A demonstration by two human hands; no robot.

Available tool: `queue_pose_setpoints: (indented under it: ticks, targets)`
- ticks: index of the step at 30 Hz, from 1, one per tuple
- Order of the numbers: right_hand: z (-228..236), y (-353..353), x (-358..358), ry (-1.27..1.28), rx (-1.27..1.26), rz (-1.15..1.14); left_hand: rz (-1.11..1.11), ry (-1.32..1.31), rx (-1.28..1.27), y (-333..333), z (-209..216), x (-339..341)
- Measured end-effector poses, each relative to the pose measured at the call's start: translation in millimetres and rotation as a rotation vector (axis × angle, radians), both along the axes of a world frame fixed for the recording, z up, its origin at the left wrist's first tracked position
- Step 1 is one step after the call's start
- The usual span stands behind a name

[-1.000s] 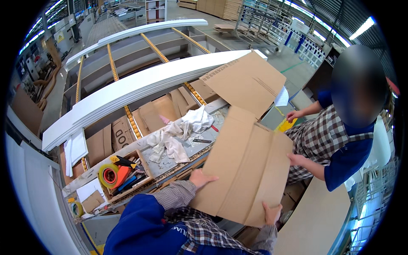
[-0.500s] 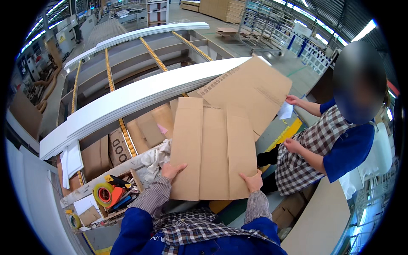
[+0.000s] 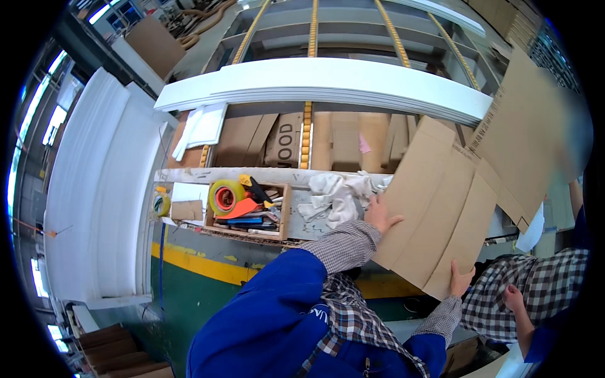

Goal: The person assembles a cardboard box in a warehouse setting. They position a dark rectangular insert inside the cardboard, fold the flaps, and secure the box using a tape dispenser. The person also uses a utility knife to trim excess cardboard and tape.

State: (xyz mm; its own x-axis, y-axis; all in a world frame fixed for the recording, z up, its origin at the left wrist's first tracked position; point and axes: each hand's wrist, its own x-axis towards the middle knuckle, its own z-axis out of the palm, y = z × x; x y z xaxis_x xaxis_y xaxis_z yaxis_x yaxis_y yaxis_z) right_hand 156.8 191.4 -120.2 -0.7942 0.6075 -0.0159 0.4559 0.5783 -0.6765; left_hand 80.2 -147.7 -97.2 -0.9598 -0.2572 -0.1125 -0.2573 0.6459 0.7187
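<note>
Item 1: creased cardboard sheet (image 3: 435,201), brown, right of the frame's centre, tilted, 2 long creases along its face.

Item 2: the person's left hand (image 3: 382,215), clamped on the sheet's left edge, thumb laid across the face.

Item 3: the person's right hand (image 3: 461,279), well apart from the left, clamped at the sheet's lower right edge.

Item 4: printed cardboard sheet (image 3: 520,107), upper right of the frame; the blurred rim there leaves unclear whether the co-worker supports it.

Item 5: co-worker's hand (image 3: 513,298), lower right, clear of the creased sheet.

Item 6: wooden tool tray (image 3: 287,214), lower centre-left; white rags (image 3: 340,198) between it and the left hand.

Step in hand, by judgement: steadying and turning the creased sheet. The next move seems to call for an even 2-handed grip, creases kept unbent, and clearance from the printed sheet.
</note>
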Motion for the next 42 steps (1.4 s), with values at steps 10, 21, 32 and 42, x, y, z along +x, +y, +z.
queue_pose_setpoints:
  ticks: [10, 21, 32, 42]
  targets:
    - [-16.5, -42.5, -3.7, -0.031, 0.456, 0.334, -0.717, 0.501, -0.397, -9.3, -24.7, 39.1]
    - [56.4, -192.7, -42.3, -0.709, 0.197, 0.032, -0.827, 0.589, -0.233, -20.2, -49.3, 45.5]
    - [97.9, -171.7, -20.7, -0.679, 0.185, 0.029, -0.077, 0.183, -0.536, -294.4, 111.2, 149.0]
    - [89.5, -171.6, -16.4, -0.663, 0.193, 0.015, -0.241, -0.024, -0.308, -379.7, 83.7, 177.3]
